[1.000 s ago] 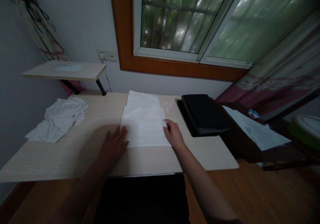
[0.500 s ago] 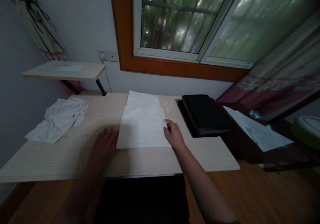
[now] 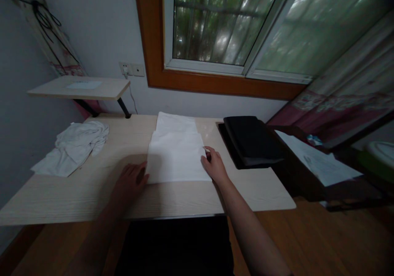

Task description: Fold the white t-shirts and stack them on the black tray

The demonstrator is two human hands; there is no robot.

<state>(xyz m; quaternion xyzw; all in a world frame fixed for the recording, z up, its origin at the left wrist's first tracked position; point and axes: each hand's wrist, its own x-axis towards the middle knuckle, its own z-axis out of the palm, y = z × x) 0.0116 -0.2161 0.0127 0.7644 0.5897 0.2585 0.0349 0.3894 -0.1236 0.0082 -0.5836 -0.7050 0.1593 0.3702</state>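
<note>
Your left grip [image 3: 127,183], flatter before, now curls; your right grip [image 3: 215,166] curls opposite. Between them, at their fingertips, the smooth white folded cloth [image 3: 177,157] covers wood-grained surface [image 3: 184,200]; whether either pinches it, I can't tell.

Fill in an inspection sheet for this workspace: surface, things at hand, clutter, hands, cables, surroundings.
Surface: pale wood-look table, raised shelf at its left back.
Things at hand: folded white cloth, lying flat, a narrower part extending toward the wall.
Clutter: crumpled pale cloth at left; black folder-like item at right; paper on the shelf.
Left hand: at the folded cloth's near left corner; grip unclear.
Right hand: fingers curled at its right edge; grip unclear.
Cables: thin cable hanging from the wall socket.
Surroundings: window ahead; larger sheet beyond the table's right end.
</note>
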